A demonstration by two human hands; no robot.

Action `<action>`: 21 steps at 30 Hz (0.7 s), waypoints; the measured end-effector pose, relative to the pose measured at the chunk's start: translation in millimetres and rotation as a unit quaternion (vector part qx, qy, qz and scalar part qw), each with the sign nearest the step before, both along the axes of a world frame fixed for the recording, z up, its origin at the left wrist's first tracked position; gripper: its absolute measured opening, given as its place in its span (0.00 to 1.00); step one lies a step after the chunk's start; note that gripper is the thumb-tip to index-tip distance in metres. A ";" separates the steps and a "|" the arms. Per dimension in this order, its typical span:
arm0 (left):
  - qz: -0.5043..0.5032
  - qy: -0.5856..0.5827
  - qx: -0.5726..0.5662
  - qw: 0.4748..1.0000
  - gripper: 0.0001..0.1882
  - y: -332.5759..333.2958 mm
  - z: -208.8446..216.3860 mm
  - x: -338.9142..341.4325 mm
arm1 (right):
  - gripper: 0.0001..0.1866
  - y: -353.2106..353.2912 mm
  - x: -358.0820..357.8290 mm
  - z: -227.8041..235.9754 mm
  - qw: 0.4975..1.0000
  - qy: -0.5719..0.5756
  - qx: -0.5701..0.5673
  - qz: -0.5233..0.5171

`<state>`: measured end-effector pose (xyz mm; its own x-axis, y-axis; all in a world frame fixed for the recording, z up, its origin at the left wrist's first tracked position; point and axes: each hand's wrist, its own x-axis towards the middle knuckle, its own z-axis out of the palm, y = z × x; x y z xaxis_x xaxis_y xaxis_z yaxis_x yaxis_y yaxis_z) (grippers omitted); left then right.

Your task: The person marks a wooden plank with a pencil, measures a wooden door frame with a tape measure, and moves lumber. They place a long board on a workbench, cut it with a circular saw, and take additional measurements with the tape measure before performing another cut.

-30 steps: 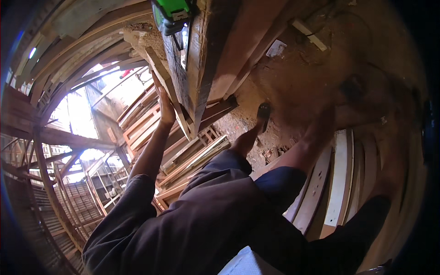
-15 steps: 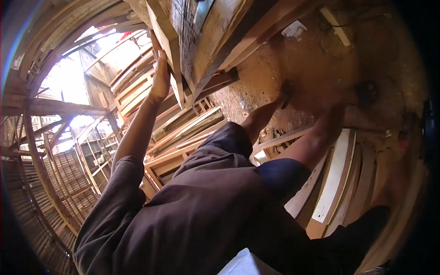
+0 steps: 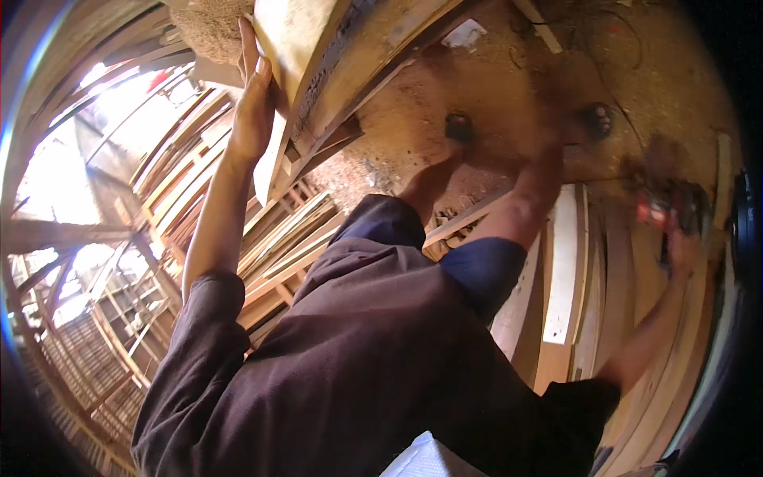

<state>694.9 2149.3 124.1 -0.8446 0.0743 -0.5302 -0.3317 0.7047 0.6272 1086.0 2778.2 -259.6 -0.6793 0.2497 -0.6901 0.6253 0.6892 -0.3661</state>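
My left hand (image 3: pixel 253 111) lies flat against the side of a pale wooden beam (image 3: pixel 290 40), its fingers stretched up along the wood. At the far right, my right hand (image 3: pixel 682 250) is wrapped round a red and black power tool (image 3: pixel 664 211). The tool is blurred, and its exact kind cannot be made out. It is held low, apart from the beam, over the dirt floor and near long boards.
Sawn boards (image 3: pixel 278 238) are stacked to the left, and more long planks (image 3: pixel 564 270) lie at right beside my legs. A dark cord (image 3: pixel 628 119) runs across the dusty floor (image 3: pixel 493 75). A timber frame (image 3: pixel 71 234) stands at far left.
My right hand has come out of the shadow at right, with the red and black power tool now visible in it. The view has shifted; my left hand stays against the beam.
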 end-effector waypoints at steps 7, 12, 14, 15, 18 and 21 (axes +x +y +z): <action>-0.082 0.135 -0.012 0.987 0.57 -79.5 40.2 14.6 | 0.17 -157.1 12.8 156.4 0.918 0.149 -0.157 -0.333; -0.284 0.149 -0.311 0.895 0.73 -296.1 64.9 89.0 | 0.09 -306.6 -49.7 342.6 0.854 0.161 -0.137 -0.476; -0.276 0.095 -0.345 0.892 0.72 -346.3 67.2 115.3 | 0.14 -357.8 -36.3 393.0 0.824 0.209 -0.155 -0.503; -0.281 0.023 -0.390 0.876 0.71 -372.1 65.9 123.0 | 0.15 -386.7 -26.0 415.5 0.798 0.247 -0.165 -0.525; -0.297 0.119 -0.303 0.898 0.71 -442.0 34.8 142.0 | 0.16 -461.0 -14.6 474.1 0.749 0.313 -0.168 -0.560; -0.272 0.134 -0.250 0.919 0.67 -433.0 43.0 137.1 | 0.14 -504.1 3.8 502.5 0.778 0.340 -0.094 -0.520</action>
